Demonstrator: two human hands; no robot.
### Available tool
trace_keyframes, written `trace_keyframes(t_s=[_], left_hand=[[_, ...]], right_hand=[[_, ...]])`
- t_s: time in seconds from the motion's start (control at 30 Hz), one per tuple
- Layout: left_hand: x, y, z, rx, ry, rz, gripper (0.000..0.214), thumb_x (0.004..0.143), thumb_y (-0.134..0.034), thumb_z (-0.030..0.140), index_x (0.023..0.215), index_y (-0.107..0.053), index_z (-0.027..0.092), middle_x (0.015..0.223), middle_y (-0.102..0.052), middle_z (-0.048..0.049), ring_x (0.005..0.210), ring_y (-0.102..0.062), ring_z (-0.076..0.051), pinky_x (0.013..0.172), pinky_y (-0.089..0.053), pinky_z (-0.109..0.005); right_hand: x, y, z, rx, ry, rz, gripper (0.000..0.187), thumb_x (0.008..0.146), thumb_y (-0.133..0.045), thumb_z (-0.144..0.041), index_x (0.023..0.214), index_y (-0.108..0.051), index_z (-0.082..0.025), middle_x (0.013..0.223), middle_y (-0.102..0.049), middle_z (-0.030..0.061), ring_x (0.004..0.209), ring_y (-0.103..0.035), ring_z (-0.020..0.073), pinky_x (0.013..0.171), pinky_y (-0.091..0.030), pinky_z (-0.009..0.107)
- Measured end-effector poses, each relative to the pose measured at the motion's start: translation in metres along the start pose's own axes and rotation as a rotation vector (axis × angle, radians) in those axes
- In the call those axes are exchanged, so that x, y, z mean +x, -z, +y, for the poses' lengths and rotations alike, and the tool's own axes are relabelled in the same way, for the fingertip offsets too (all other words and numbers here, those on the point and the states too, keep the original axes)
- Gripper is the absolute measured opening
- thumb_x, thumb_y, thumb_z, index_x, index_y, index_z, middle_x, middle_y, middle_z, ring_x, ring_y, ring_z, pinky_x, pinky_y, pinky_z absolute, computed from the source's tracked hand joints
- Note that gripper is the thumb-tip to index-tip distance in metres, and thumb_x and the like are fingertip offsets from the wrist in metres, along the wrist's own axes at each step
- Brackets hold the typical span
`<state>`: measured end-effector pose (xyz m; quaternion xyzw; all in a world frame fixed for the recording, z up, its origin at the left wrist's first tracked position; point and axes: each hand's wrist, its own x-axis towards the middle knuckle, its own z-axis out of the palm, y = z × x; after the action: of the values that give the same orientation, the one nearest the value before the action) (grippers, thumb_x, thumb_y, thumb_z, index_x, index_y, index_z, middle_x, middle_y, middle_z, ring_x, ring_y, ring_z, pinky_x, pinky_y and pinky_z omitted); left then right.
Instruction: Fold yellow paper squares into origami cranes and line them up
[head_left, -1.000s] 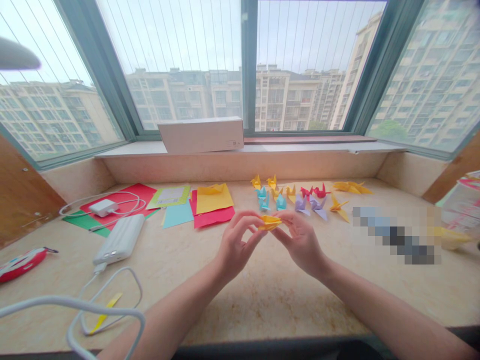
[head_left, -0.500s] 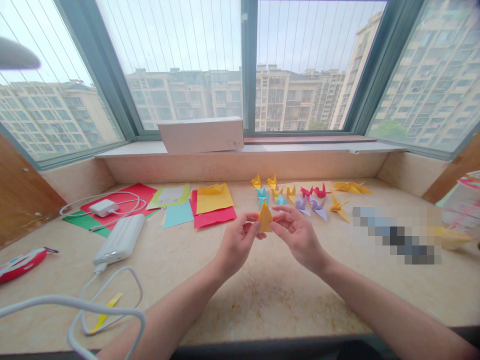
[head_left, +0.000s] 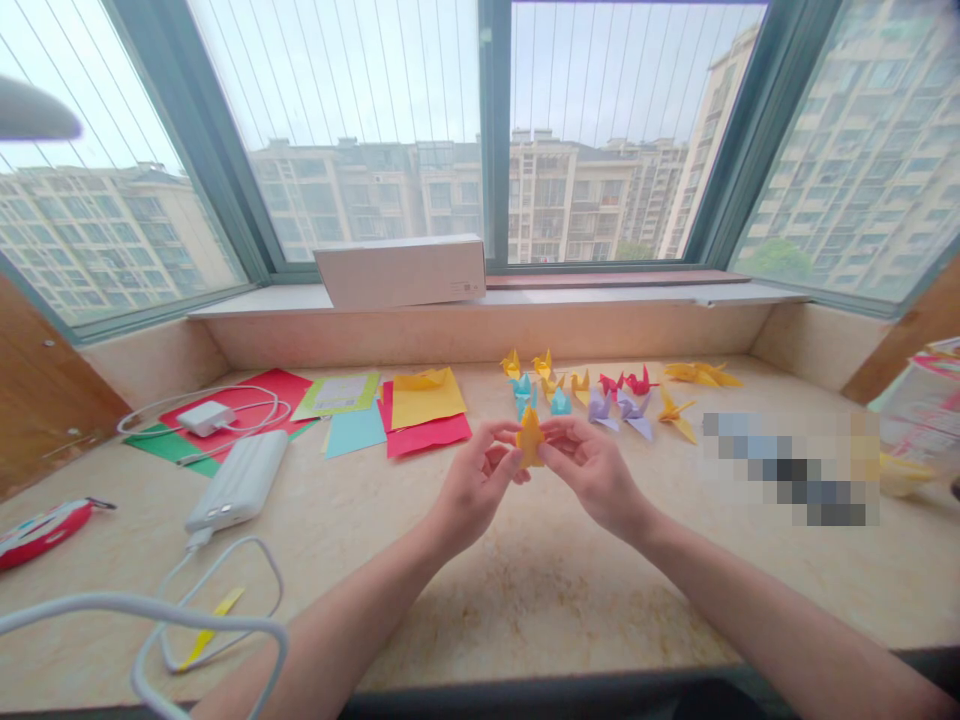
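A small folded piece of orange paper (head_left: 529,440) stands upright between my two hands above the stone counter (head_left: 525,580). My left hand (head_left: 472,485) pinches its left side with thumb and fingers. My right hand (head_left: 592,470) pinches its right side. Behind them stands a row of several finished paper cranes (head_left: 592,392) in yellow, blue, purple, red and orange.
Coloured paper sheets (head_left: 420,410) lie at the back left. A white power bank (head_left: 238,480), a charger (head_left: 204,417) and white cables (head_left: 187,620) lie to the left. A red pouch (head_left: 37,528) sits at the far left. A white box (head_left: 401,270) rests on the windowsill.
The orange paper has turned from lying flat between my fingertips to standing upright with its point up. Both hands have closed in tighter on it.
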<state>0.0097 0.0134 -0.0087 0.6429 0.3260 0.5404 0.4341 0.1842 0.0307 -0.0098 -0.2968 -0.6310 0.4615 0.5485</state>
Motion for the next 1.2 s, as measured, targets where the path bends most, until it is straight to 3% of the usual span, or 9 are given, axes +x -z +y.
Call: trace_keyframes(t_s=[0.23,0.4,0.6,0.83,1.07,1.2], left_hand=[[-0.003,0.0,0.001,0.041,0.011,-0.038,0.025,0.093,-0.057,0.035,0.112,-0.053,0.02,0.089,-0.059,-0.0023,0.069,-0.061,-0.012,0.068,-0.049,-0.026],[-0.002,-0.001,0.004,-0.021,0.021,-0.06,0.026,0.091,-0.061,0.034,0.111,-0.051,0.02,0.101,-0.058,-0.0046,0.072,-0.063,-0.012,0.068,-0.049,-0.026],[0.0,-0.001,0.009,-0.091,0.019,-0.086,0.023,0.091,-0.06,0.038,0.101,-0.054,0.019,0.069,-0.062,0.001,0.068,-0.061,-0.014,0.067,-0.047,-0.026],[0.001,-0.001,0.013,-0.183,-0.013,-0.07,0.021,0.088,-0.067,0.035,0.093,-0.059,0.016,0.069,-0.068,-0.0019,0.067,-0.063,-0.014,0.067,-0.048,-0.026],[-0.003,0.001,0.012,-0.184,0.017,-0.053,0.018,0.089,-0.063,0.035,0.092,-0.062,0.017,0.073,-0.069,-0.003,0.069,-0.066,-0.016,0.069,-0.049,-0.028],[-0.004,0.001,0.012,-0.14,0.037,-0.048,0.019,0.089,-0.064,0.034,0.088,-0.062,0.016,0.073,-0.067,-0.0025,0.068,-0.064,-0.013,0.064,-0.047,-0.024]], right_hand=[[-0.001,0.0,-0.002,-0.012,-0.056,-0.064,0.026,0.083,-0.071,-0.038,0.098,-0.062,-0.02,0.087,-0.071,0.0041,0.079,-0.068,0.0179,0.075,-0.053,0.033],[-0.002,-0.001,0.0,0.042,-0.036,-0.077,0.021,0.083,-0.072,-0.036,0.095,-0.063,-0.021,0.081,-0.07,0.0018,0.078,-0.068,0.0176,0.074,-0.053,0.033],[-0.001,0.0,-0.006,0.137,0.034,-0.138,0.019,0.081,-0.073,-0.04,0.088,-0.071,-0.022,0.092,-0.062,0.0033,0.079,-0.065,0.0171,0.073,-0.055,0.035],[0.003,0.005,-0.009,0.214,0.001,-0.151,0.016,0.075,-0.079,-0.035,0.088,-0.077,-0.025,0.096,-0.057,0.0028,0.082,-0.062,0.0154,0.073,-0.056,0.032],[0.001,0.009,-0.009,0.143,0.022,-0.149,0.012,0.076,-0.077,-0.035,0.084,-0.078,-0.026,0.098,-0.058,0.004,0.091,-0.061,0.018,0.077,-0.055,0.034],[-0.001,0.009,-0.014,0.024,0.051,-0.184,0.018,0.085,-0.067,-0.038,0.089,-0.078,-0.025,0.102,-0.06,0.0059,0.098,-0.059,0.0203,0.086,-0.052,0.037]])
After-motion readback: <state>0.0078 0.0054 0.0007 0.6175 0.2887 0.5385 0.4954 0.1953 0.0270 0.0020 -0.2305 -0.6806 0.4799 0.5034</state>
